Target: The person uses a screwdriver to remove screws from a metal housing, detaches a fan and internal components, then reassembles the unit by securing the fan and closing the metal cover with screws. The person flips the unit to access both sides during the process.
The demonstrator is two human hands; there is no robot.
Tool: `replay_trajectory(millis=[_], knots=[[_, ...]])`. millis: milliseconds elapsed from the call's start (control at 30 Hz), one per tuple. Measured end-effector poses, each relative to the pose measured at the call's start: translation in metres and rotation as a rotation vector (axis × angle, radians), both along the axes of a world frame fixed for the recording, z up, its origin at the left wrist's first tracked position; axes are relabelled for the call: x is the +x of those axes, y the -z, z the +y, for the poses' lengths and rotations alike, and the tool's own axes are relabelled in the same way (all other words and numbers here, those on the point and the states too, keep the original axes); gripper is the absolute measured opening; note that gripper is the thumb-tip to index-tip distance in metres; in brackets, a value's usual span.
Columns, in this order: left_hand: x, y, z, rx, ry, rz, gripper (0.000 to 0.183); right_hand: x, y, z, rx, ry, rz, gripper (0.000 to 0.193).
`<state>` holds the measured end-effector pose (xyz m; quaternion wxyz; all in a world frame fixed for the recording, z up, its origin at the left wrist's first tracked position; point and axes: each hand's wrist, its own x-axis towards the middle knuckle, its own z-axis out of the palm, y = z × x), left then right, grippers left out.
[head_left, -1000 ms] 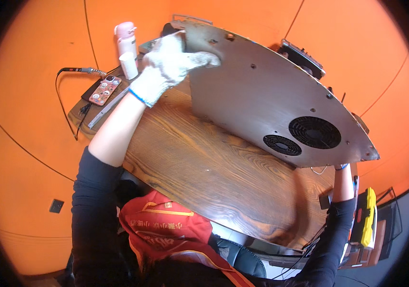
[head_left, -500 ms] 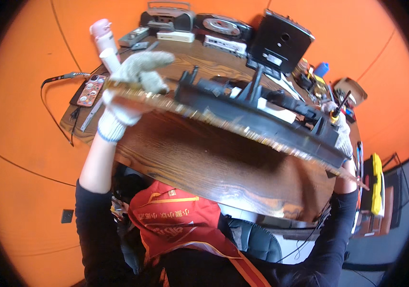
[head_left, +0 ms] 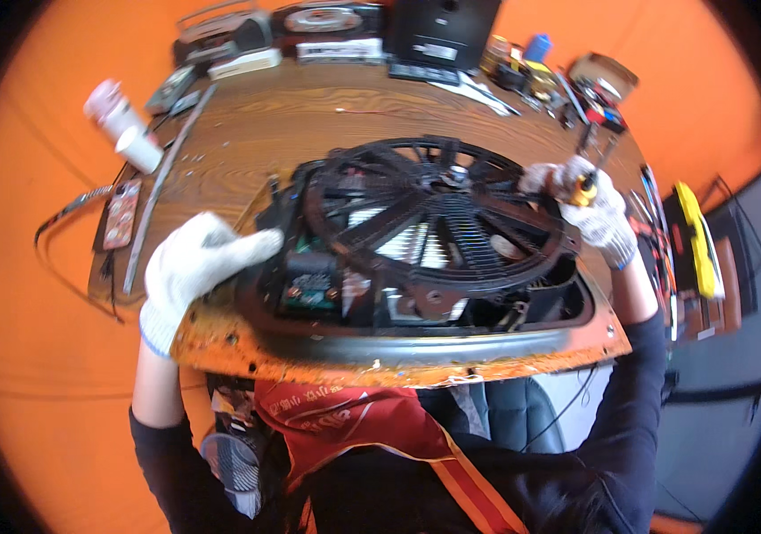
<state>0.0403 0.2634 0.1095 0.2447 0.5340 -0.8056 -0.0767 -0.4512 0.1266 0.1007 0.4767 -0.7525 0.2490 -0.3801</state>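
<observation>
In front of me is a black fan unit with a round slatted guard (head_left: 469, 280), mounted in a dark frame on a worn orange-brown panel (head_left: 398, 367). A green circuit board (head_left: 314, 298) shows at the frame's left side. My gloved left hand (head_left: 194, 271) is closed on the panel's left edge, its thumb on top and its fingers mostly hidden below. At the guard's right rim, my gloved right hand (head_left: 596, 214) is closed round a yellow-handled screwdriver (head_left: 585, 189). Whether that hand also grips the unit cannot be made out.
Beyond the unit lies the wooden table (head_left: 265, 125). Radios (head_left: 225, 36), a black box-shaped device (head_left: 443, 27) and small tools line its back. A white cup (head_left: 138, 149) and a phone (head_left: 121, 215) stand and lie at left. A yellow-edged case (head_left: 699, 240) is at right.
The panel and fan unit were tilted up with the edge toward me; now they lie flatter and nearer, with the guard facing up. Both hands moved with them, the left one lower.
</observation>
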Motion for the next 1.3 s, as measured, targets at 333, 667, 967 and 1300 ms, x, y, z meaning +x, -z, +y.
replay_trajectory(millis=[333,667,967,1300], knots=[[-0.002,0.02,0.011,-0.278,0.019,-0.045,0.041,-0.008,0.011,0.024,0.133,0.141,-0.052,0.031],[-0.016,-0.003,0.001,-0.319,-0.005,0.209,0.042,-0.003,0.002,-0.009,0.044,-0.071,-0.088,0.051],[0.001,-0.043,-0.062,-0.432,0.061,0.183,0.04,0.001,-0.012,-0.077,0.156,0.084,-0.129,0.057],[0.042,-0.01,-0.146,-0.583,0.011,0.792,0.041,-0.021,0.008,-0.124,0.036,0.257,0.039,0.042]])
